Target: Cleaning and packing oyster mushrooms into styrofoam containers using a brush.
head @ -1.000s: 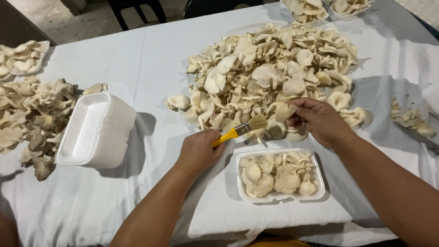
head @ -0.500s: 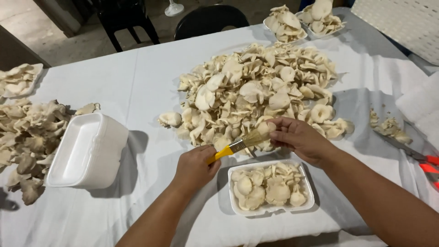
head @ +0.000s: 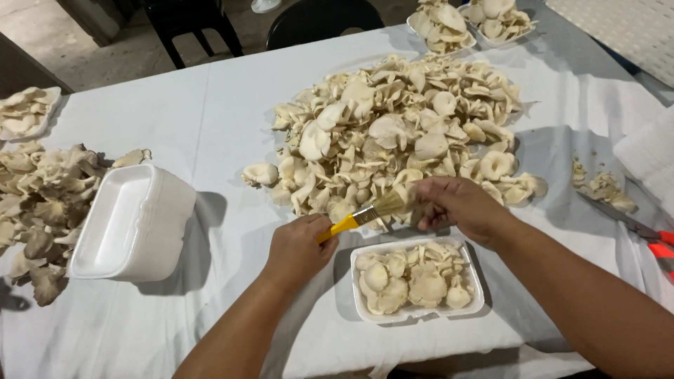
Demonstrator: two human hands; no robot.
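Observation:
My left hand (head: 298, 247) grips a small brush with a yellow handle (head: 339, 227); its pale bristles (head: 387, 205) touch a mushroom held in my right hand (head: 456, 207). That mushroom is mostly hidden by my fingers. Both hands hover at the near edge of a big pile of pale oyster mushrooms (head: 393, 133). Just below my right hand lies a white foam tray (head: 477, 300) filled with mushrooms.
A stack of empty white foam trays (head: 133, 221) sits at the left, beside a darker mushroom heap (head: 38, 200). Filled trays (head: 449, 24) stand at the far edge. Mushroom scraps (head: 604, 186) and red-handled scissors (head: 649, 235) lie at the right. A white cloth (head: 210, 126) covers the table.
The camera has tilted, so everything sits a little lower in view. The brush keeps stroking the mushroom in my right hand; both hands stay at the pile's near edge.

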